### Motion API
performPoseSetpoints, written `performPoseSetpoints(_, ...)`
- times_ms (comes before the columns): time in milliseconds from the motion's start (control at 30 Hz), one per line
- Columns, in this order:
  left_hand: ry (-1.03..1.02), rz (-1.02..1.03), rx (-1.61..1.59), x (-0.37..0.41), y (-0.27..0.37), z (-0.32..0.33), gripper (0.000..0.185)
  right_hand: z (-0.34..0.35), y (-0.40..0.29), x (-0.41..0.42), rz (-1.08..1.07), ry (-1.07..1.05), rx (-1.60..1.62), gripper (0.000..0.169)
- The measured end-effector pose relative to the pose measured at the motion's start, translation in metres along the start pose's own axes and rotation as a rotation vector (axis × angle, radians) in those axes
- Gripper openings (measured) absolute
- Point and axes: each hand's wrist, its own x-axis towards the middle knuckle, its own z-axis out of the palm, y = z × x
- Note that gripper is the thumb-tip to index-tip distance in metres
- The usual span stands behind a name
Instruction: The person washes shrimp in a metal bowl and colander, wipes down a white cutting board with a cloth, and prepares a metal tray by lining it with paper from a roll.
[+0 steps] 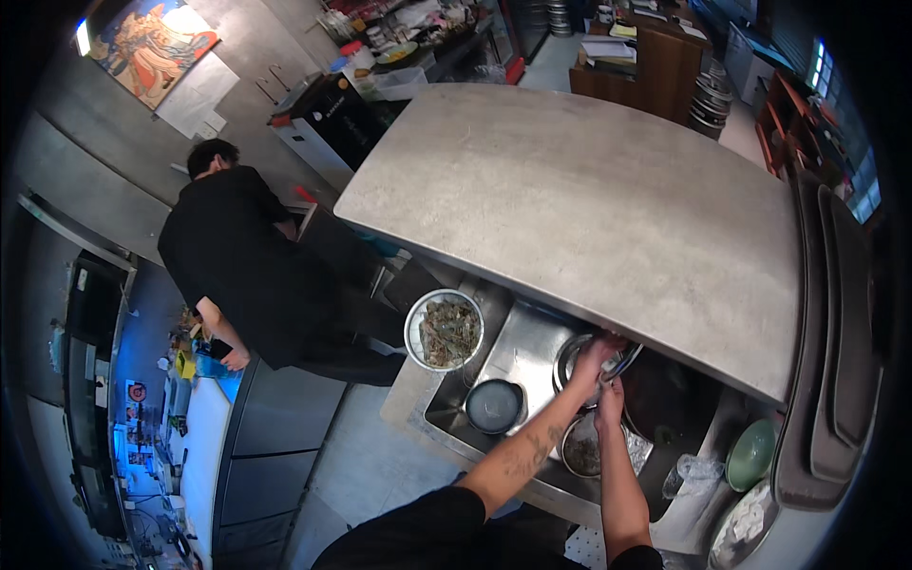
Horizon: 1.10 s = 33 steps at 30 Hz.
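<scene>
A shiny round metal bowl (pixel 621 362) is tilted over the stainless steel sink (pixel 531 335), under the overhanging counter edge. My left hand (pixel 602 350) grips its rim from above, partly hidden by the counter. From below, my right hand (pixel 610 399) holds the same rim. Just left of it sits another round metal vessel (pixel 563 367), partly covered by my left forearm. Below my hands a round metal bowl (pixel 583 447) holds dark contents I cannot make out. A dark round pan (pixel 494 406) stands in the sink's left part.
A colander (pixel 411 342) of what look like raw shrimp stands at the sink's left corner. The grey counter (pixel 570 206) overhangs the sink. Rightward are a plastic bag (pixel 698 468), a green bowl (pixel 752 454) and stacked dark trays (pixel 819 342). A person (pixel 235 263) in black stands left.
</scene>
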Motion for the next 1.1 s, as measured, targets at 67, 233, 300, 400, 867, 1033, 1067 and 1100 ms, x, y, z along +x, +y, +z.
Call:
performPoseSetpoints(67,0.294,0.154,0.585,-0.026,-0.009,-0.02,0.047,0.034,-0.021,-0.004,0.009,0.044,-0.089,0.036)
performPoseSetpoints(233,0.291,-0.044,-0.257,-0.03,-0.065,-0.023,0.051,0.047,-0.034,-0.015,-0.186,-0.062,-0.897,0.05)
performPoseSetpoints(300,0.155,-0.121,-0.478,-0.013,-0.079,-0.029,0.051,0.032,-0.041,-0.011,-0.407,-0.115,-1.028,0.044)
performPoseSetpoints(400,0.07,-0.19,-0.485,0.006,-0.111,-0.04,0.045,-0.007,-0.058,0.008,-0.383,-0.21,-1.121,0.046)
performPoseSetpoints(867,0.434,0.217,0.209,0.021,-0.099,-0.07,0.043,0.027,-0.064,-0.01,-0.225,-0.312,-1.005,0.045)
performPoseSetpoints(1033,0.267,-0.151,-0.337,-0.001,-0.075,-0.055,0.046,0.028,-0.047,0.016,-0.379,-0.502,-0.594,0.036)
performPoseSetpoints(1067,0.271,-0.143,-0.306,0.001,-0.078,-0.043,0.047,0.024,-0.043,0.027,-0.241,-0.458,-0.425,0.032)
performPoseSetpoints(1100,0.318,-0.107,-0.281,-0.004,-0.089,-0.051,0.048,0.03,-0.04,0.022,-0.23,-0.44,-0.451,0.031)
